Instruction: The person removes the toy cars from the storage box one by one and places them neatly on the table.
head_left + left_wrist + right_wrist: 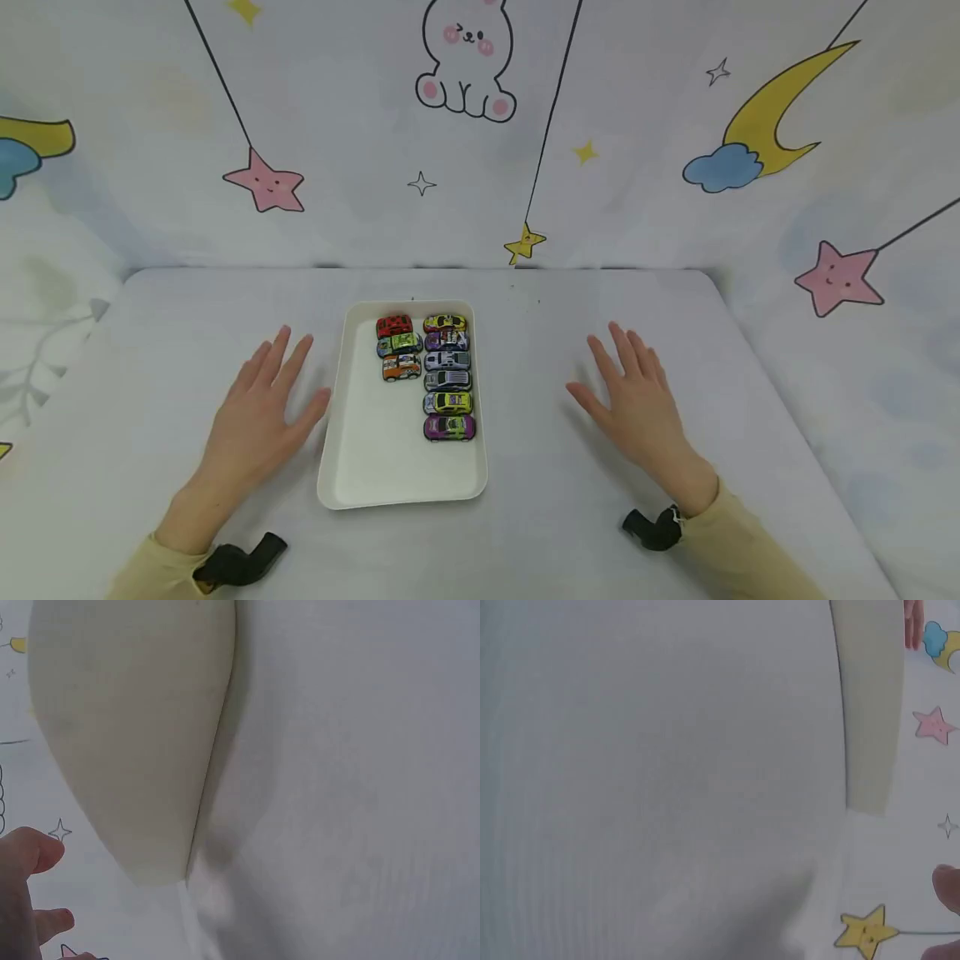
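A white rectangular tray [375, 450] lies on the table in the head view, holding several small toy cars [447, 380] in two columns at its far end; the left column is short, led by a red car [393, 325]. My left hand [258, 412] rests flat on the table just left of the tray, fingers spread, thumb near its rim. My right hand [633, 400] lies flat to the right, well apart from the tray. Both hold nothing. In the left wrist view the tray's outer wall [127, 735] fills the left side, with fingertips [30, 851] at the edge.
The table [570, 467] is covered in white cloth, with a backdrop [465, 125] of stars, moons and a bunny close behind and at both sides. The tray's near half holds no cars. In the right wrist view the tray's side [870, 712] shows far off.
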Demonstrator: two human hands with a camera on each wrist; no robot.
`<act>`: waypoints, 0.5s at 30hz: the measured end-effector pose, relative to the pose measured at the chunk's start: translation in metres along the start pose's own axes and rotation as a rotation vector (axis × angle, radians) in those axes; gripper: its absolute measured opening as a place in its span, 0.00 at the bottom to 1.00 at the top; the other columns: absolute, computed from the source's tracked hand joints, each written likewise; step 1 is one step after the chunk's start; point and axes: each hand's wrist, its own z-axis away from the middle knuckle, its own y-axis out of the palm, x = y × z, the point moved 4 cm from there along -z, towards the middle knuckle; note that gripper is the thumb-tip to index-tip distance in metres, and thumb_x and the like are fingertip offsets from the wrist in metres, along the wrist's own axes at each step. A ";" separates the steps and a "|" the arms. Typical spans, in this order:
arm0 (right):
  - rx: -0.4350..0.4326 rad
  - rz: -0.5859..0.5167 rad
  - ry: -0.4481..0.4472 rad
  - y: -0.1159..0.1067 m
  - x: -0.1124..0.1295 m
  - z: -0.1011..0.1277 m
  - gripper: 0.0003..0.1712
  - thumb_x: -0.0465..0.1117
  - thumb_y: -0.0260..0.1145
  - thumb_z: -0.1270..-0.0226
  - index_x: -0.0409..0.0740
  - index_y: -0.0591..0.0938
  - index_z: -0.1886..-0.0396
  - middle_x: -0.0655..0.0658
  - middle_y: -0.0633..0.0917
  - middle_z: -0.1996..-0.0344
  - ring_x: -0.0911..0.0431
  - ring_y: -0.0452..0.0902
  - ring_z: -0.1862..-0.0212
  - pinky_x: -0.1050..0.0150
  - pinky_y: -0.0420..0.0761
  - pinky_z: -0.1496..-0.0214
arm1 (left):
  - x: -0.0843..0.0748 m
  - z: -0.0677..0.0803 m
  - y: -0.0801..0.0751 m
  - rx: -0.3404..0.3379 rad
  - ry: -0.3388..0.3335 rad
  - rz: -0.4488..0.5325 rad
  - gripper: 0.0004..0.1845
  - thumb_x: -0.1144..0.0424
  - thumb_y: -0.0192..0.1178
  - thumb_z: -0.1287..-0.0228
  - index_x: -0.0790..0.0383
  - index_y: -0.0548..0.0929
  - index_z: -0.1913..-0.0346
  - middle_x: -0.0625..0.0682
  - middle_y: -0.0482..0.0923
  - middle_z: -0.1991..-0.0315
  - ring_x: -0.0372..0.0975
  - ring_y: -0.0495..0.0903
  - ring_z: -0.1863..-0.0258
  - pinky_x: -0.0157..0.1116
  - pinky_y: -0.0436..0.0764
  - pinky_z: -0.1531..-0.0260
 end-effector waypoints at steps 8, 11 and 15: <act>0.025 -0.169 -0.048 0.009 0.039 -0.007 0.34 0.54 0.69 0.34 0.41 0.76 0.33 0.39 0.75 0.33 0.40 0.72 0.35 0.40 0.74 0.37 | -0.008 0.000 0.023 0.131 -0.143 0.289 0.40 0.48 0.55 0.27 0.53 0.52 0.20 0.63 0.59 0.24 0.62 0.69 0.32 0.62 0.71 0.38; 0.001 -0.198 -0.114 0.011 0.054 -0.011 0.31 0.51 0.71 0.36 0.41 0.79 0.37 0.40 0.79 0.38 0.42 0.76 0.38 0.43 0.76 0.38 | -0.008 0.001 0.031 0.114 -0.140 0.417 0.38 0.53 0.57 0.27 0.58 0.53 0.20 0.66 0.63 0.27 0.60 0.73 0.35 0.54 0.76 0.40; 0.001 -0.209 -0.199 0.015 0.074 -0.015 0.27 0.49 0.72 0.36 0.42 0.81 0.40 0.42 0.82 0.42 0.45 0.79 0.41 0.46 0.77 0.37 | -0.006 0.004 0.041 0.074 -0.106 0.544 0.37 0.60 0.59 0.28 0.60 0.55 0.21 0.63 0.63 0.26 0.57 0.70 0.31 0.28 0.76 0.42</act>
